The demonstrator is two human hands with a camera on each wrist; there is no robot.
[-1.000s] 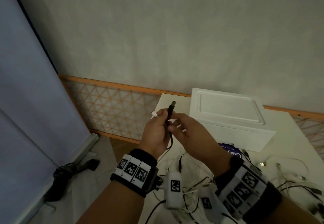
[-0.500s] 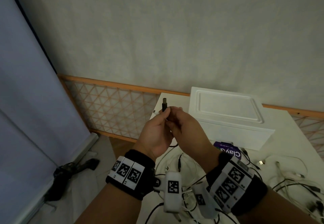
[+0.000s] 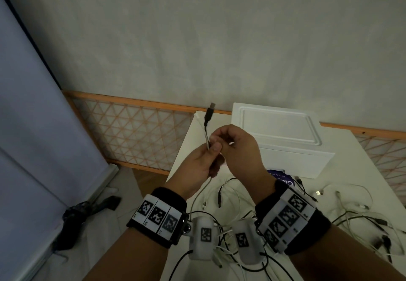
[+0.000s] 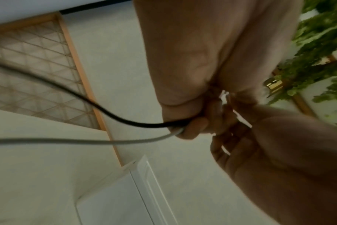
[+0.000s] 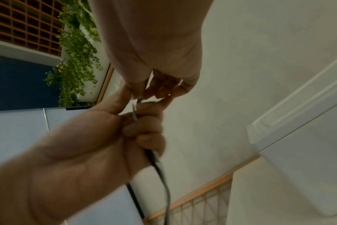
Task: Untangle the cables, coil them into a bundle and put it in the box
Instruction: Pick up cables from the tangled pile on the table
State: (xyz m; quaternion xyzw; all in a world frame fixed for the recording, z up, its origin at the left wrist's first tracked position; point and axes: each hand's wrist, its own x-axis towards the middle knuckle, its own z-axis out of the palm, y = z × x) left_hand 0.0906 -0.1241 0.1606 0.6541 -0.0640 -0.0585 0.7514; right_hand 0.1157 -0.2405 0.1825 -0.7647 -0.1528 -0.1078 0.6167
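Observation:
Both hands are raised above the table's left end. My left hand (image 3: 211, 151) grips a black USB cable (image 3: 208, 117) and a white cable (image 3: 200, 122) side by side, and their plug ends stick up out of the fist. Right beside the left thumb, my right hand (image 3: 220, 141) pinches the same cables with curled fingers. In the left wrist view the black cable (image 4: 106, 113) and the white cable (image 4: 87, 141) trail away from the fist. The white box (image 3: 277, 136) stands shut behind the hands. A tangle of loose cables (image 3: 230, 195) lies on the table under the wrists.
The white table (image 3: 362, 155) has more black and white cables (image 3: 360, 217) spread to the right. A purple packet (image 3: 283, 176) lies against the box front. The wall is close behind, and a lattice screen (image 3: 136, 135) stands left. A dark object (image 3: 74, 217) lies on the floor.
The black plug now stands higher above the left fist, with more cable showing beneath it. Both hands have stayed close together in about the same place.

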